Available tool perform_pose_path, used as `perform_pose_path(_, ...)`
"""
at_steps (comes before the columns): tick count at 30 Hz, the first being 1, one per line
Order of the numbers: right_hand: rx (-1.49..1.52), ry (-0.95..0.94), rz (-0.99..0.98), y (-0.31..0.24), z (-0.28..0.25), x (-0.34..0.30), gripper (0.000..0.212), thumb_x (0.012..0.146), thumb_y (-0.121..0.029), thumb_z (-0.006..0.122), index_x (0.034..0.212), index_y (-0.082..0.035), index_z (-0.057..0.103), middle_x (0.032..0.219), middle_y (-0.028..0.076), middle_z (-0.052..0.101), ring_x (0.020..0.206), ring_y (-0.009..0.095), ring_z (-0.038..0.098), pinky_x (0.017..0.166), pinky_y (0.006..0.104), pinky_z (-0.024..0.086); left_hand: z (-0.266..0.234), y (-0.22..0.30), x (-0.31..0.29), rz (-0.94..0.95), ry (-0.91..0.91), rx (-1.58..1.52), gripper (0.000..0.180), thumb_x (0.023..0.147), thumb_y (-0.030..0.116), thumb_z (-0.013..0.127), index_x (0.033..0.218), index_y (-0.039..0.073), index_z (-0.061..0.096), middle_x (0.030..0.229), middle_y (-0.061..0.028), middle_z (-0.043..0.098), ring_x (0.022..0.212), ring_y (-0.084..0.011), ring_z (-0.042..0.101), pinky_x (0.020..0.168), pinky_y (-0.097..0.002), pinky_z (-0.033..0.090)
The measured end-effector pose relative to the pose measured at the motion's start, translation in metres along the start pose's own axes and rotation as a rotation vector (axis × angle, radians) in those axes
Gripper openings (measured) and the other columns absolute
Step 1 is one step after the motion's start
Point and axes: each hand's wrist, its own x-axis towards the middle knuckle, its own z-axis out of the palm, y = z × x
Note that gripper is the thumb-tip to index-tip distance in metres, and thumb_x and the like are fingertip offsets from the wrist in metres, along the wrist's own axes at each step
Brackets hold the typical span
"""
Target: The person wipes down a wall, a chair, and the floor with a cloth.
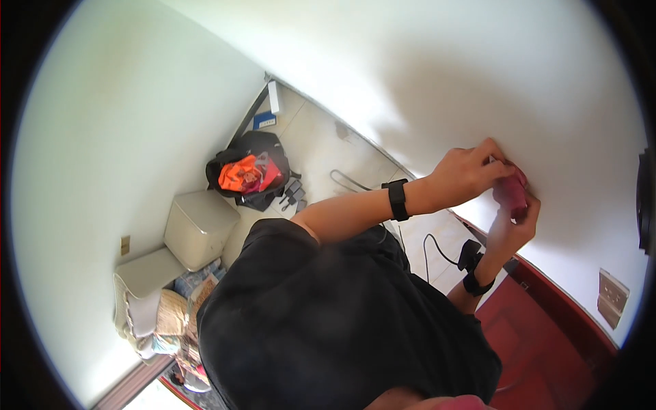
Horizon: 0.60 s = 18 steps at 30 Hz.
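Observation:
Close to the white wall [574, 102] on the right, both my hands hold a small dark pink object [511, 194] with a rounded shape; its kind I cannot make out. The fingers of my left hand [471, 174] are closed over its upper end. From below, my right hand [521, 225] grips its lower end, with the fingertips partly hidden. Each wrist carries a black strap, and a small black device [470, 255] with a cable sits by the right one.
A black bag [263, 145] with orange and red cloth stands on the tiled floor [314, 137], dark adapters [292, 194] beside it. A beige box [200, 229] sits by the left wall. Lower right are dark red furniture [540, 335] and a wall socket plate [612, 298].

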Motion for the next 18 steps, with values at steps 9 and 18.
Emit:
perform_pose_path(9, -0.189, -0.592, -0.096, 0.003, 0.109, -0.046, 0.018, 0.082, -0.014, 0.064, 0.096, -0.004, 0.06, 0.083, 0.011, 0.063, 0.07, 0.023, 0.061, 0.063, 0.0318, 0.048, -0.072, -0.054, -0.117, -0.786, 0.006, -0.076, 0.038, 0.077, 0.012, 0.072, 0.114, 0.012, 0.061, 0.102, -0.0084, 0.057, 0.085, -0.0244, 0.066, 0.072, -0.0344, 0.055)
perform_pose_path(18, -0.216, -0.966, -0.307, -0.045, 0.168, -0.14, 0.02, 0.084, -0.016, 0.067, 0.097, -0.003, 0.061, 0.085, 0.012, 0.063, 0.071, 0.023, 0.061, 0.063, 0.0319, 0.05, -0.168, -0.043, -0.222, -1.022, 0.364, -0.796, 0.06, 0.078, 0.015, 0.077, 0.128, 0.001, 0.048, 0.118, -0.0106, 0.058, 0.104, -0.0205, 0.061, 0.087, -0.032, 0.053)
